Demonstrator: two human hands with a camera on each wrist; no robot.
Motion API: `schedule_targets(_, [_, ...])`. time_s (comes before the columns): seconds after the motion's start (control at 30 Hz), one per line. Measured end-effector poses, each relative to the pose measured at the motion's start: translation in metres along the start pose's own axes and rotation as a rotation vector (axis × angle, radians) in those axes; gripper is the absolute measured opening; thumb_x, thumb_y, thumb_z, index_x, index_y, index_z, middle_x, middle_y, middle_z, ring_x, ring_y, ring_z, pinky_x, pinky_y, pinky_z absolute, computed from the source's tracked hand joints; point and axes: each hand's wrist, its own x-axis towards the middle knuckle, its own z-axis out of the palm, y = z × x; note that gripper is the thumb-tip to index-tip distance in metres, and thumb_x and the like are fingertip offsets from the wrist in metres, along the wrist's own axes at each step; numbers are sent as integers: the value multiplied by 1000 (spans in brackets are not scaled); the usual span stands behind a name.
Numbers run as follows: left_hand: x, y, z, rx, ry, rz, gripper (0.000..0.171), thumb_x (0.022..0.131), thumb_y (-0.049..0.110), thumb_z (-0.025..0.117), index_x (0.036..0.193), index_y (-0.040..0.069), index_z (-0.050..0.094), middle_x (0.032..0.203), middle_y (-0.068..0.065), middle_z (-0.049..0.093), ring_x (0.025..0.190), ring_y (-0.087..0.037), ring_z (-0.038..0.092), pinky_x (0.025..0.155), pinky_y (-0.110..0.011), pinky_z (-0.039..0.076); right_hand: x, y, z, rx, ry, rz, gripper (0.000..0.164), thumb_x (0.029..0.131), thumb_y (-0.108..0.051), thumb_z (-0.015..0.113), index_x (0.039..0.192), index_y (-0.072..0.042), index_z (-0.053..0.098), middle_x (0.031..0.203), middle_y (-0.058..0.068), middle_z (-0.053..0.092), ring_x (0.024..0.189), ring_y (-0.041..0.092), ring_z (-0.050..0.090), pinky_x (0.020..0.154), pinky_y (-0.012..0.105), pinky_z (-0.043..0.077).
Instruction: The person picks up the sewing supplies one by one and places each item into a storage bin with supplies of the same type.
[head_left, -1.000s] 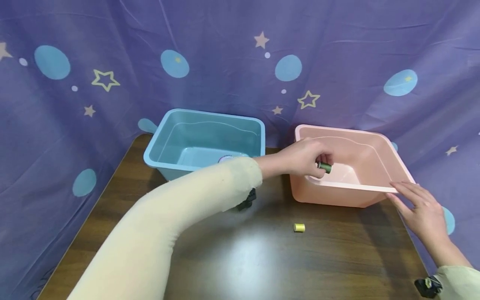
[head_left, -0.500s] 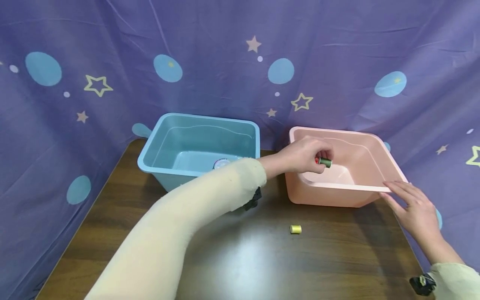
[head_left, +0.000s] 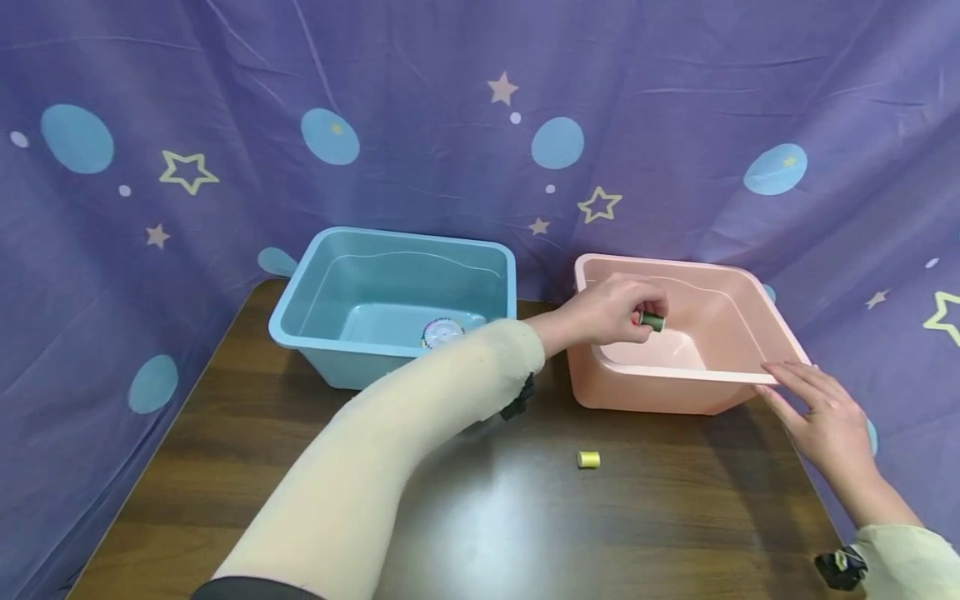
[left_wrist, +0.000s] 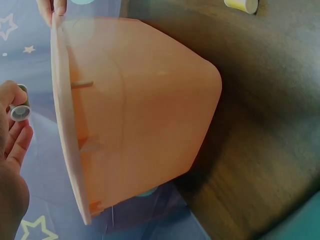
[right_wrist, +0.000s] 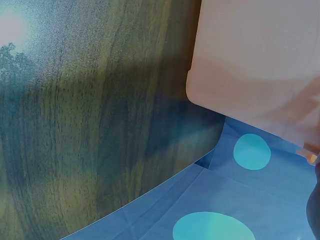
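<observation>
My left hand [head_left: 617, 310] reaches across over the near left part of the pink bin [head_left: 660, 392]. Between its thumb and fingers it pinches a spool of green thread [head_left: 653, 322]; a bit of something red shows beside it, mostly hidden by the fingers. The left wrist view shows the white end of this green spool [left_wrist: 20, 113], above the bin's rim. My right hand [head_left: 828, 417] grips the rim at the bin's near right corner, fingers on top and thumb below. A spool of yellow thread [head_left: 588, 460] lies on its side on the table before the bin.
To the left stands a blue bin [head_left: 352, 348] with a round white wheel of coloured pins [head_left: 442, 332] inside. Both bins sit at the back of the wooden table [head_left: 660, 517], against a purple patterned cloth [head_left: 420, 75].
The head view has shifted slightly, so more of the pin wheel shows. My left hand has turned the green spool a little while holding it over the bin. The right hand keeps its hold.
</observation>
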Motion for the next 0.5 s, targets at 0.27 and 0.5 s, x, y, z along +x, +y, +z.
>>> schedule_targets(0.27, [14, -8, 13, 14, -33, -1, 16, 92, 9, 74, 107, 13, 77, 100, 4, 72, 94, -12, 64, 81, -14, 44, -1, 3, 1, 0, 1, 0, 48, 102, -48, 71, 121, -4, 79, 124, 23, 74, 123, 43, 64, 126, 21, 26])
schedule_targets(0.5, [22, -16, 19, 26, -41, -14, 16, 91, 7, 73, 105, 13, 77, 98, 4, 72, 92, -8, 61, 82, -15, 45, -1, 3, 2, 1, 8, -2, 47, 100, -47, 74, 120, -4, 79, 123, 23, 74, 120, 46, 65, 125, 22, 27])
